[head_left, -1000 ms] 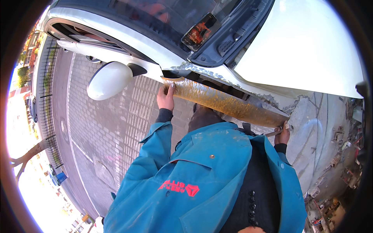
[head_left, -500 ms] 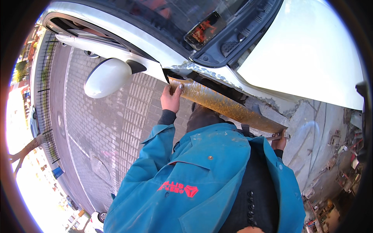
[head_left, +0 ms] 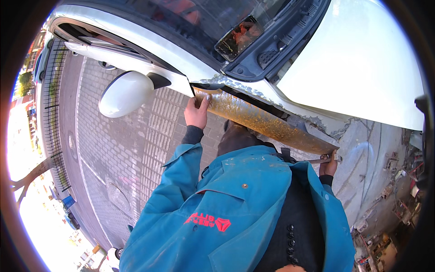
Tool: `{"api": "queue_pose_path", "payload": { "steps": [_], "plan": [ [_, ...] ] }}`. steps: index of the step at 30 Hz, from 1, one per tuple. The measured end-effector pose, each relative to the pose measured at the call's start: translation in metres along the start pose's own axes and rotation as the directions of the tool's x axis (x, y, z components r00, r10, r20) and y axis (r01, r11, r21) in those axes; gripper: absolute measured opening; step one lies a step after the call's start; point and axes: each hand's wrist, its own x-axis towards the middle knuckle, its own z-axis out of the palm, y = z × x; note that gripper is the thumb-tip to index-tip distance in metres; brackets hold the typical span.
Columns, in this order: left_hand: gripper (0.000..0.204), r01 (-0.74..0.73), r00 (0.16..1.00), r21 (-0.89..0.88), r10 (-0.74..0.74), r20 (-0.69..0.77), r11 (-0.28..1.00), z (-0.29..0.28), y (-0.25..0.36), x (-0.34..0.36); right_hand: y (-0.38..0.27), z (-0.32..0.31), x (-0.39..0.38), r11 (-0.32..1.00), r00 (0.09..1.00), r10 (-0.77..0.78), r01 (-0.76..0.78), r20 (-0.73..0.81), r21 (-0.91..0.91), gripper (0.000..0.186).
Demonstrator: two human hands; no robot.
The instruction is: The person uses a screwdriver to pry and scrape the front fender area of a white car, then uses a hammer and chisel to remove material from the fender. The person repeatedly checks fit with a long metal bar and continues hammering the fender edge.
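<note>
A long, curved metal body panel, mottled yellow-brown, lies along the side of a white car, just below the windshield corner and the bonnet. My left hand is closed on the panel's left end, thumb on its outer face, close to the front edge of the car door. At the far right end my right hand is closed round a thin metal tool and touches the panel's lower corner. What kind of tool it is I cannot make out. A dark gap shows between panel and car body.
A white side mirror juts out left of my left hand. Chipped paint edges the opening. The white bonnet spreads to the right. Paving lies below, with scattered tools and parts at the lower right. A fence runs far left.
The panel's left part has shifted up and closer to the car, and the dark gap is narrower. Its right end and my right hand have moved slightly right.
</note>
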Motion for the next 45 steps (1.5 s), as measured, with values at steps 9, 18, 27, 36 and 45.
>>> {"api": "queue_pose_path", "payload": {
  "steps": [9, 18, 27, 36, 45],
  "plan": [
    [0.064, -0.021, 1.0, -0.057, 0.02, -0.005, 0.998, -0.007, -0.004, 0.003, -0.015, 0.015, -0.009, 0.999, 0.999, -0.033, 0.033, 0.004, -0.003, 0.03],
    [0.05, -0.04, 0.999, -0.193, 0.046, 0.029, 0.98, -0.024, -0.021, -0.016, -0.013, 0.01, -0.034, 0.999, 0.999, -0.021, 0.02, 0.034, 0.036, 0.028],
    [0.053, -0.027, 0.997, -0.152, 0.037, 0.063, 0.988, -0.02, 0.006, -0.008, -0.025, 0.01, -0.021, 0.997, 1.0, 0.009, -0.007, -0.023, 0.072, 0.029],
    [0.057, -0.028, 0.998, -0.117, 0.02, -0.066, 0.993, -0.011, 0.034, -0.001, -0.056, 0.043, 0.004, 0.991, 0.998, -0.035, 0.029, -0.044, -0.131, 0.031],
    [0.052, -0.072, 0.99, -0.106, 0.059, -0.126, 0.992, -0.005, 0.043, -0.009, -0.053, 0.051, 0.0, 0.989, 0.995, -0.025, 0.01, -0.1, -0.149, 0.027]
  ]
}}
